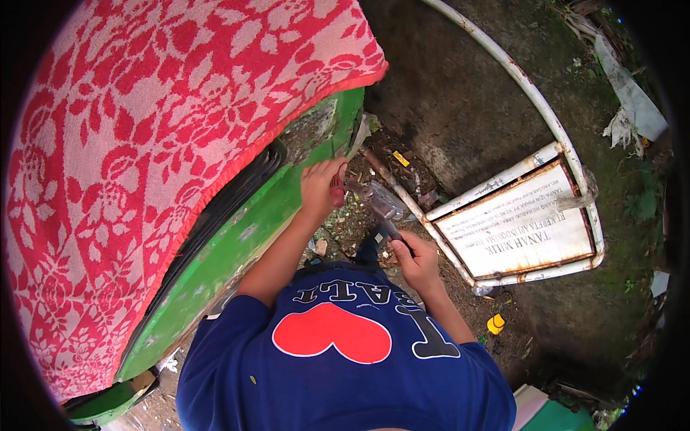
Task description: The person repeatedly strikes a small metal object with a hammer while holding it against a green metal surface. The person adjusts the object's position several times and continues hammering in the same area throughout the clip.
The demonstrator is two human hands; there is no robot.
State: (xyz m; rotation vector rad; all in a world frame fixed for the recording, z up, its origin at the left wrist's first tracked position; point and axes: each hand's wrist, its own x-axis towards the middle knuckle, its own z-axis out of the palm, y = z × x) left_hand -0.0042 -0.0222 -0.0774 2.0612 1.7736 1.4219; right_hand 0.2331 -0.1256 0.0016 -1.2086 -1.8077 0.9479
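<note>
My left hand (321,185) is closed around a tool with a red handle (337,195), held close to the edge of a green panel (237,237). Most of that tool is hidden by the fingers, so its kind is unclear. In my right hand (418,260) is a hammer (386,215), gripped by its dark handle. The hammer's metal head points up and left, a short way from my left hand. On the panel, a patch of bare, scraped surface (314,129) shows beyond my left hand.
A red and pink floral cloth (165,129) drapes over the green body at left. At right, a rusty white sign (528,221) sits in a bent white pipe frame (519,75). Litter, a yellow scrap (400,158) and a yellow piece (495,324) lie on the ground.
</note>
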